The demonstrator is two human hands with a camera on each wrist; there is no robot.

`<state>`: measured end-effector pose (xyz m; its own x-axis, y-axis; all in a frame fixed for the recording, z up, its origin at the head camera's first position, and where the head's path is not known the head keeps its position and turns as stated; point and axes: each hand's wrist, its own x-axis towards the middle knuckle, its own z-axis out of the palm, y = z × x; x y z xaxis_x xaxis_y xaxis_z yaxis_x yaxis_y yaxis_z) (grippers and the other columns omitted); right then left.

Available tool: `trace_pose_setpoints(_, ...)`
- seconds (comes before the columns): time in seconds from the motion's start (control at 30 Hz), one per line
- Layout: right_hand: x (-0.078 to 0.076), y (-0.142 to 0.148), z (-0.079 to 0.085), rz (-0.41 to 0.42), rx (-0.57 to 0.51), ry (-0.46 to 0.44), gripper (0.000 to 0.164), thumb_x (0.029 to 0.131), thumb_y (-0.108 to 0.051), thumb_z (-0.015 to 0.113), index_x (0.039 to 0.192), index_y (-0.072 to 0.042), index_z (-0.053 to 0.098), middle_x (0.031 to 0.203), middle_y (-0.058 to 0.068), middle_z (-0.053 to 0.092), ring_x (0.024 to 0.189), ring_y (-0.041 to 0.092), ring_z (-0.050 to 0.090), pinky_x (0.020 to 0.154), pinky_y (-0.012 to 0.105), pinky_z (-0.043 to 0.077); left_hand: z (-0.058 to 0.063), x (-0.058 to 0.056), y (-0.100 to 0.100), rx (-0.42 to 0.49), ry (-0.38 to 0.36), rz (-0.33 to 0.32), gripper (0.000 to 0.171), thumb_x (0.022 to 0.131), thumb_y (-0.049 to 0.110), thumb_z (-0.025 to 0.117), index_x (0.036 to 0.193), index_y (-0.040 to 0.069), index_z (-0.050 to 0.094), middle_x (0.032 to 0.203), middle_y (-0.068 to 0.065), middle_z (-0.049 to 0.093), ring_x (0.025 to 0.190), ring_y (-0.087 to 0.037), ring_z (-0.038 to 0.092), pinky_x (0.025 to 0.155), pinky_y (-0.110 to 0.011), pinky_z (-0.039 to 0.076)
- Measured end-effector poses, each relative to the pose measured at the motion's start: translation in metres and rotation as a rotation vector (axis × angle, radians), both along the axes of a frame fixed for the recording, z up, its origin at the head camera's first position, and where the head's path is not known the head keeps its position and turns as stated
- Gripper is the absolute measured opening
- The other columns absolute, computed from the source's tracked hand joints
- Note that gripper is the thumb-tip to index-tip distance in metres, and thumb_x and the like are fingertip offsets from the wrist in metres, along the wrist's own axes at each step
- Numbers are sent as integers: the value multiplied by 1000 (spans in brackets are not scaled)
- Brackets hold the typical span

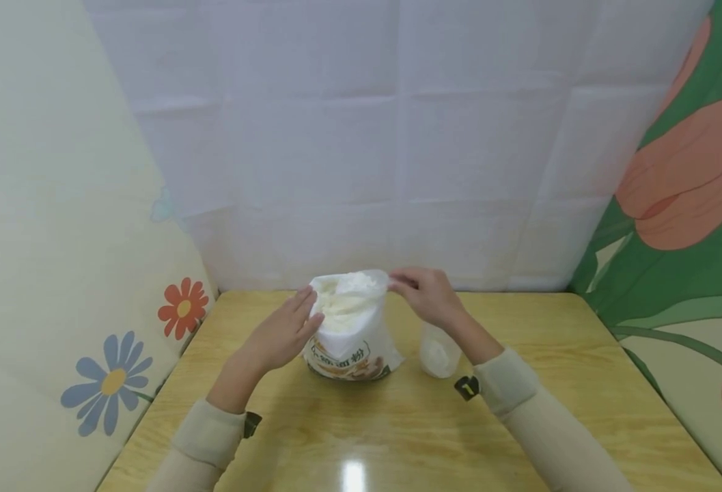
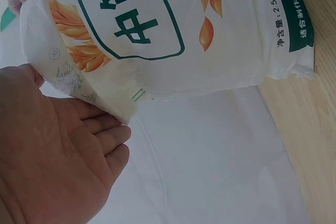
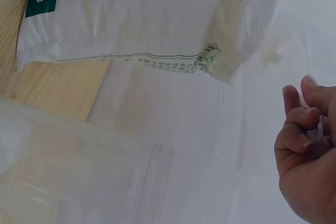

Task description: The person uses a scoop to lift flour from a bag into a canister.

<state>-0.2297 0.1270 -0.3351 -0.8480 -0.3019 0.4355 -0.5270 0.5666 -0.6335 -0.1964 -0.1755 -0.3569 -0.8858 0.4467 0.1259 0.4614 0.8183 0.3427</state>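
A white flour bag [image 1: 348, 342] with green and orange print stands with its top open and pale flour [image 1: 342, 311] showing inside. At its left rim my left hand [image 1: 283, 328] touches the bag with fingers mostly straight. In the left wrist view, that hand [image 2: 68, 140] rests its thumb and fingers along the folded rim. My right hand [image 1: 422, 294] is at the bag's right rim, fingertips close to the edge. In the right wrist view, this hand [image 3: 310, 145] has curled fingers; I cannot tell whether it holds something.
A clear plastic jar [image 1: 439, 352] stands right of the bag, below my right forearm; its ridged rim [image 3: 152, 182] shows in the right wrist view. The wooden table [image 1: 311, 437] has a white cloth [image 1: 361, 150] behind it and flower-patterned walls at both sides.
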Motion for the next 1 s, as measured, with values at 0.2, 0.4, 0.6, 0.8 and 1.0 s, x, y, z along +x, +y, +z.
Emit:
trace_pose_setpoints(0.2,1,5,1,-7,-8,4,28,98,-22,69,119,-3,73,107,13,76,89,22,71,79,38,62,1,0,0,4,10,-1,68,111,43,31,156,-7,26,166,-22,19,153,-39,19,125,-53,18)
trace_pose_setpoints(0.4,3,14,0,-21,2,8,29,98,-21,69,120,-3,72,108,13,76,90,23,71,81,39,61,1,0,0,-4,5,-4,69,111,44,31,156,-7,25,166,-21,19,154,-38,18,125,-52,18)
trace_pose_setpoints(0.6,5,25,0,-49,5,11,29,98,-21,69,120,-2,72,110,14,76,94,27,72,83,44,61,-2,0,0,-6,6,0,69,111,45,30,157,-6,25,166,-21,18,154,-37,17,125,-52,18)
trace_pose_setpoints(0.8,6,38,0,-88,20,77,26,96,-17,72,116,-2,75,105,14,77,89,28,73,79,45,61,-4,-2,1,-5,9,-2,69,111,46,31,157,-6,26,167,-20,19,154,-37,18,125,-51,18)
trace_pose_setpoints(1.0,7,52,-4,-118,15,94,25,95,-17,72,116,-2,75,104,15,77,89,28,74,77,44,60,-4,-3,0,-9,17,-2,70,110,46,31,156,-6,26,167,-20,19,154,-36,17,125,-51,18)
